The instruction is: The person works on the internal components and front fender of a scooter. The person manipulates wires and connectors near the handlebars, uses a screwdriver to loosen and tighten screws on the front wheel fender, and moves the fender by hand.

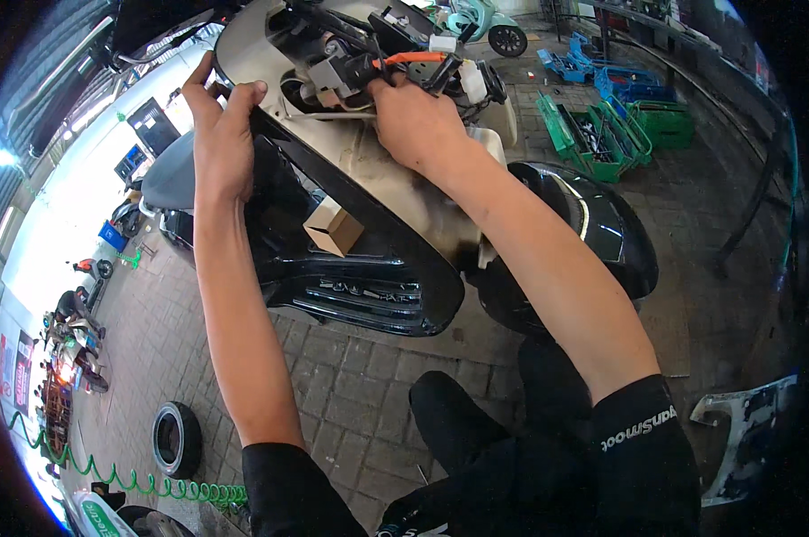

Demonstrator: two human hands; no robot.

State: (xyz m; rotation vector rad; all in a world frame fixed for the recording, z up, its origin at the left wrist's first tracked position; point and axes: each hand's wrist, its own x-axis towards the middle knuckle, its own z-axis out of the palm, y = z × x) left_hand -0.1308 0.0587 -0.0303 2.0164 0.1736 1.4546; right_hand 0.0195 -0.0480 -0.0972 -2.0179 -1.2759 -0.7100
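Note:
My left hand [221,125] grips the upper edge of the scooter's front leg shield [351,161], thumb pointing up and fingers bent over the black rim. My right hand [418,121] is inside the exposed front assembly [333,76], fingers curled among dark components and wires beside an orange cable [413,57]; what they hold is hidden. A white plastic part [472,82] sits just right of them. An open cardboard box [333,225] rests on the black lower body below my hands, and a dark seat [167,179] is behind my left forearm.
Green toolboxes [583,143] and blue toolboxes [624,85] sit on the paving at right, near a metal frame [619,18]. At lower left are a tire [176,438] and a green coiled hose [154,483]. A crouching person [73,304] is among parked scooters. A loose panel [736,412] lies at lower right.

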